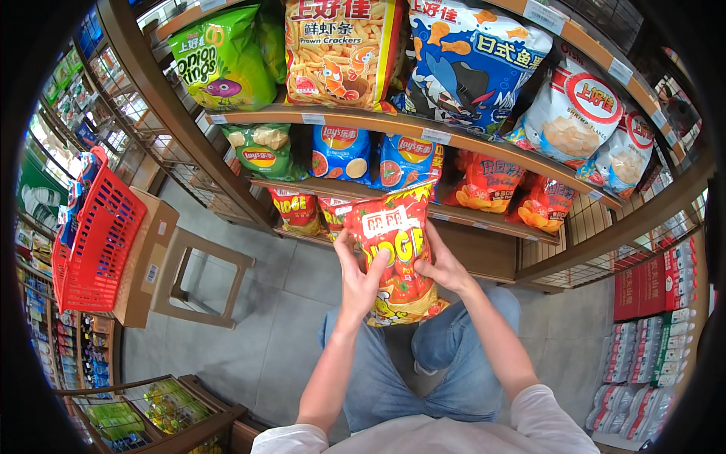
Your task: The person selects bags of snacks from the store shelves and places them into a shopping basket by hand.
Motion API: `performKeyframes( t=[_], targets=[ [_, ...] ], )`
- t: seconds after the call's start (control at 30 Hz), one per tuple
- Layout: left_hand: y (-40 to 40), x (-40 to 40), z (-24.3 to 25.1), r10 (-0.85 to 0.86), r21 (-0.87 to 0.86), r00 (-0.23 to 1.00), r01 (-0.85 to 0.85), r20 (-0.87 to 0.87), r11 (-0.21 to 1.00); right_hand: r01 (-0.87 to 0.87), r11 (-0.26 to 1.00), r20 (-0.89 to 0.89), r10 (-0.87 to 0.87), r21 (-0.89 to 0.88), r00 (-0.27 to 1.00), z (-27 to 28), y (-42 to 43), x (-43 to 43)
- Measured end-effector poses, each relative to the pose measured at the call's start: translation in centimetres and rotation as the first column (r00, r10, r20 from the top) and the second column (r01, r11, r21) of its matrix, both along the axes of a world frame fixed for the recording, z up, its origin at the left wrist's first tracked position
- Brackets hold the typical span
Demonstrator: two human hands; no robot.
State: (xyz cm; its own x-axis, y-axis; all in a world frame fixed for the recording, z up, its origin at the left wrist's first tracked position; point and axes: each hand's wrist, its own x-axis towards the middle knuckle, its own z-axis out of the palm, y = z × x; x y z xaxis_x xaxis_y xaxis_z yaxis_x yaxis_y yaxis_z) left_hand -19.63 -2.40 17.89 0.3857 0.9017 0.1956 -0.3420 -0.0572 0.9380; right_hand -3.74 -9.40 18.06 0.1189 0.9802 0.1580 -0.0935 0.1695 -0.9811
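Note:
A red and yellow bag of potato chips (405, 284) is held between my two hands, above my bent knees and in front of the lower shelves. My left hand (358, 279) grips its left side, the thumb lying across the front. On the right edge, my right hand (448, 264) holds the bag with its thumb pressed on the front. Similar red bags (295, 211) stand on the bottom shelf at left, partly hidden by the held one. Just behind the bag's top are blue Lay's bags (341, 153). Red chip bags (486, 184) sit farther right.
Large snack bags, among them green onion rings (224, 62), line the upper shelf (363, 117). At left, a red plastic basket (102, 238) rests on a cardboard box (148, 255) over a stool (207, 252). Packs of bottled water (635, 352) stack up at right.

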Motion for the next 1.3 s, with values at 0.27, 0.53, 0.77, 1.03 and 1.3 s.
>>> performKeyframes(
  t=[0.27,0.53,0.77,1.03,1.3],
  targets=[
    [1.1,-1.4,-2.5,0.013,-0.128,0.997,-0.024,-0.082,0.992,0.083,0.983,-0.062,-0.095,-0.165,0.994,-0.7,1.5,-2.2],
    [-0.5,-2.8,-3.1,-0.172,-0.362,0.985,0.16,0.0,0.918,0.107,0.907,-0.274,-0.233,-0.406,0.933,-1.1,2.7,-2.1],
    [-0.9,-2.4,-3.1,-0.044,-0.394,0.997,0.017,-0.059,0.919,0.159,0.903,-0.148,-0.234,-0.398,0.961,-1.3,4.0,-2.1],
    [-1.4,-2.0,-3.4,0.053,-0.336,0.985,-0.106,-0.164,0.936,0.155,0.924,-0.065,-0.189,-0.351,0.98,-0.6,4.6,-1.5],
    [-2.3,-2.1,-0.3,0.202,-0.401,0.968,-0.247,-0.151,0.882,0.063,0.939,-0.158,-0.123,-0.337,0.98,1.1,5.5,-2.1]
  ],
)
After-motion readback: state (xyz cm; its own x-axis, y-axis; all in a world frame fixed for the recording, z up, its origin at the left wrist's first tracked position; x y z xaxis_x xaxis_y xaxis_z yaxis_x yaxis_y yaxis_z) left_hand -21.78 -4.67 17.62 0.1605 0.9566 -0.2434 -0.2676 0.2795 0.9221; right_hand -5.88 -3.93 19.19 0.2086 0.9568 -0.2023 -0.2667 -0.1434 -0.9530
